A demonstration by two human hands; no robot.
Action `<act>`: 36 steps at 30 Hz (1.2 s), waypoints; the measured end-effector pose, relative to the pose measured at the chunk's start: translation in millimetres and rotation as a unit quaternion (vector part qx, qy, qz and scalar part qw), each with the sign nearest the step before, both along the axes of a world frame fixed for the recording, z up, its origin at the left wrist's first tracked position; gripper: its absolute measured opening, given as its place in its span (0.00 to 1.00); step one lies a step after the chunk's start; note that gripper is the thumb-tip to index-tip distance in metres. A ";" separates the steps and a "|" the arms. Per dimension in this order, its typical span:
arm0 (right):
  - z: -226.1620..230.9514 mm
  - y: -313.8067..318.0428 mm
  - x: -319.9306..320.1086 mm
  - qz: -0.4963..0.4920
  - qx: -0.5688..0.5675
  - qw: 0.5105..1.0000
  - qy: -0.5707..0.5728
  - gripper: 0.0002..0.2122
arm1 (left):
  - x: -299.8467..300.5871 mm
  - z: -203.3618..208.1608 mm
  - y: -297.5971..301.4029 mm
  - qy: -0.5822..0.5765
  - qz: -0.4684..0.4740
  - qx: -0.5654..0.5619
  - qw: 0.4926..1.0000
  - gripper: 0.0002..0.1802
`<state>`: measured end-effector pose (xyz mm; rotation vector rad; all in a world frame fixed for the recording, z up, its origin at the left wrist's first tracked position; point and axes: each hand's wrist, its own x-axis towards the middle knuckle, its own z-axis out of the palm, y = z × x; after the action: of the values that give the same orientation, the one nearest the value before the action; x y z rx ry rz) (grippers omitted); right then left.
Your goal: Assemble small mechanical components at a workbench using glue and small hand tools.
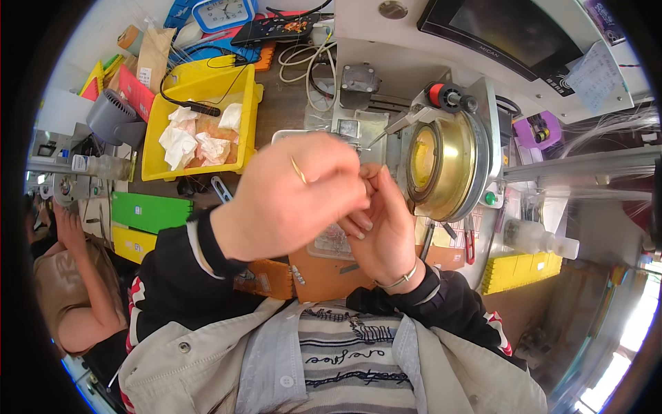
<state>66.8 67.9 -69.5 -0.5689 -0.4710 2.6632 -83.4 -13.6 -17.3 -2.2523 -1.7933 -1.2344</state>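
Note:
My left hand (296,196), with a thin gold-coloured ring, is raised over the bench and slightly blurred, its fingers curled inward. Close against it is my right hand (386,231), palm turned up, wearing a bangle (402,277). Thumb and fingertips of both hands meet in a pinch; whatever lies between them is hidden or too small to name. Just right of the hands stands a machine with a brass-coloured wheel (456,160). Beneath the hands, a clear shallow tray (331,246) shows in part.
A yellow bin (249,117) with crumpled white tissues stands at the back left. Green (152,212) and yellow (520,272) plastic pieces lie to the sides. Red-handled scissors (469,241) lie below the wheel. A screen (489,38) is at the back. Another person (76,276) sits at far left.

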 end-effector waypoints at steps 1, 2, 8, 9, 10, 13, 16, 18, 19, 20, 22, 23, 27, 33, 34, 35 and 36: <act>0.6 -2.2 -2.0 0.003 -0.002 1.000 0.001 0.08 | 3.2 -4.5 -5.7 0.018 -0.034 -0.006 0.999 0.10; 1.0 -5.2 -4.7 -0.003 0.061 0.998 -0.020 0.07 | 7.8 -9.0 -10.0 0.019 -0.032 -0.007 0.999 0.10; -9.8 -2.8 -8.6 -0.019 0.074 0.994 -0.073 0.06 | 10.2 -8.4 -15.0 0.019 -0.106 -0.022 0.994 0.10; -13.3 -1.6 -11.7 -0.046 0.066 0.993 -0.092 0.06 | 2.0 -9.1 -8.0 -0.002 -0.057 0.010 0.998 0.10; -16.5 -1.3 -15.9 -0.070 0.056 0.990 -0.109 0.07 | -7.4 -8.7 -2.0 -0.021 -0.006 0.041 0.999 0.09; -24.7 4.4 -28.1 -0.082 0.049 0.989 -0.109 0.04 | -30.6 6.5 23.1 -0.134 0.116 -0.106 0.978 0.06; -24.9 12.1 -39.2 -0.092 0.034 0.989 -0.114 0.02 | -47.1 6.9 51.1 -0.146 0.072 -0.179 0.970 0.07; -21.9 14.7 -43.4 -0.099 0.025 0.987 -0.122 0.02 | -52.1 3.0 62.1 -0.073 -0.040 -0.239 0.968 0.08; -19.2 15.1 -44.7 -0.101 0.030 0.987 -0.125 0.02 | -55.7 -3.1 64.7 -0.073 -0.040 -0.237 0.968 0.08; -17.5 15.2 -45.3 -0.102 0.034 0.986 -0.128 0.02 | -59.1 -10.5 66.6 -0.046 -0.057 -0.208 0.975 0.08; -16.3 14.1 -42.5 -0.093 0.036 0.986 -0.135 0.02 | -56.0 -10.3 66.9 -0.019 -0.075 -0.178 0.981 0.07; -15.7 13.0 -40.2 -0.083 0.037 0.986 -0.141 0.03 | -50.2 -10.3 62.7 -0.027 -0.021 -0.148 0.988 0.07; -9.5 5.9 -21.3 -0.058 -0.018 0.987 -0.149 0.07 | -22.7 -3.5 25.4 -0.076 0.127 0.021 0.989 0.05; 4.7 -1.5 7.8 0.060 0.074 0.995 0.038 0.06 | 20.8 -39.0 -17.4 0.057 0.049 0.150 0.986 0.16; 9.7 -4.2 6.9 0.036 0.064 0.997 0.012 0.07 | 23.9 -42.7 -18.7 0.040 0.045 0.153 0.986 0.17; 7.8 -5.0 8.5 0.036 0.067 0.997 0.010 0.07 | 25.5 -43.8 -17.9 0.039 0.044 0.156 0.986 0.17; 3.4 -4.5 9.8 0.045 0.065 0.997 0.004 0.07 | 25.9 -45.0 -15.6 0.042 0.102 0.175 0.978 0.17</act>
<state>76.5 63.4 -66.1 -0.5104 -0.6758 2.6928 -57.5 -29.2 -62.2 -1.8527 -1.5810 -1.2775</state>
